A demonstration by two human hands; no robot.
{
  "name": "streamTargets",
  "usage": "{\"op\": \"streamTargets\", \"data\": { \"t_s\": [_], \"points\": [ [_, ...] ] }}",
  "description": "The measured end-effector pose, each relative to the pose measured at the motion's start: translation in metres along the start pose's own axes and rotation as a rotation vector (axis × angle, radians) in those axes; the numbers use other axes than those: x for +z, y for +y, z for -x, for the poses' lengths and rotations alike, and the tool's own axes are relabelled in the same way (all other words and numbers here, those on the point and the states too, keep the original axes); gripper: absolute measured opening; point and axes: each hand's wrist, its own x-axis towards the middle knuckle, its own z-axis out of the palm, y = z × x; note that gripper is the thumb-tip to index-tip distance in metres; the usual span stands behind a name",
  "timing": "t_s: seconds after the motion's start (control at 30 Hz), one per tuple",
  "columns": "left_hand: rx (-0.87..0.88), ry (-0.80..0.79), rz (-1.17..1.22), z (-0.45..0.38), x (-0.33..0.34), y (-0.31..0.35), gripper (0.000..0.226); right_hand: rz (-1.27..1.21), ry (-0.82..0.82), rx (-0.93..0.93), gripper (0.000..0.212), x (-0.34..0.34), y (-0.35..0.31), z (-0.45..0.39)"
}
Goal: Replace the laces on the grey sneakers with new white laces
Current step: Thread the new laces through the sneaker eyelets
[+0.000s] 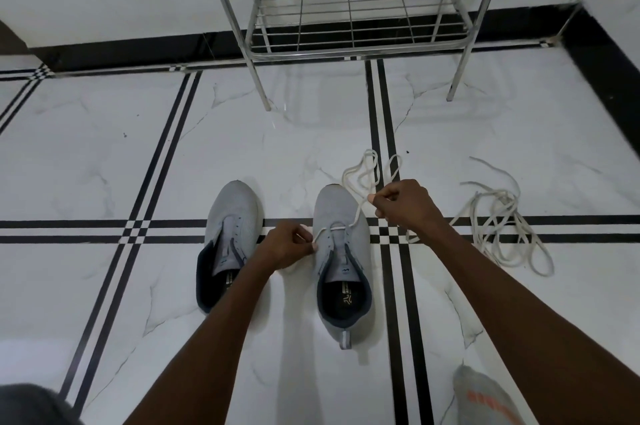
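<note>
Running across the lowest eyelets of the right grey sneaker (343,251), a white lace (356,213) lies as a single bar over the tongue, and both of its ends are held. The left hand (285,244) pinches the lace's left end between thumb and fingertip just beside the shoe's inner edge, between the two shoes, while the right hand (403,205) pinches the other strand up and to the right of the toe, fingers curled round it. From there the rest of that lace trails in loose loops on the floor just beyond the toe. The left grey sneaker (230,244) stands beside its mate, toe pointing the same way, with no lace in its eyelets. Both shoes sit on a white marble-patterned tiled floor (104,154) crossed by black stripes. To the right of the right hand, a tangle of off-white laces (502,227) lies in a heap on the tiles, apart from the shoes. Farther off, a metal wire rack (353,26) stands against the wall. A grey sock with orange marks (485,397) shows at the bottom right edge.
</note>
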Motion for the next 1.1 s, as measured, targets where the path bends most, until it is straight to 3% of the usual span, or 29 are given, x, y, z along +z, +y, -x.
{"op": "streamTargets", "data": {
  "t_s": [0.07,0.2,0.43,0.67,0.87,1.1],
  "points": [
    [-0.023,-0.013,-0.01,0.001,-0.003,0.003,0.009,0.057,-0.017,0.009,0.024,-0.001,-0.002,-0.001],
    [-0.093,0.015,0.142,0.011,-0.015,0.016,0.028,0.09,-0.068,0.058,0.034,-0.003,-0.006,0.006],
    [0.134,0.221,0.291,0.021,-0.055,0.083,0.047,-0.347,-0.153,0.063,0.044,-0.007,-0.059,0.008],
    [0.322,0.253,0.045,0.035,-0.101,0.151,0.054,-0.555,-0.128,-0.045,0.048,-0.041,-0.129,0.012],
    [0.5,0.269,-0.137,0.066,-0.173,0.22,0.053,-0.6,-0.091,-0.182,0.034,-0.08,-0.196,0.017],
    [0.62,0.294,-0.155,0.083,-0.225,0.262,0.049,-0.613,-0.048,-0.329,0.028,-0.101,-0.247,0.021]
  ]
}}
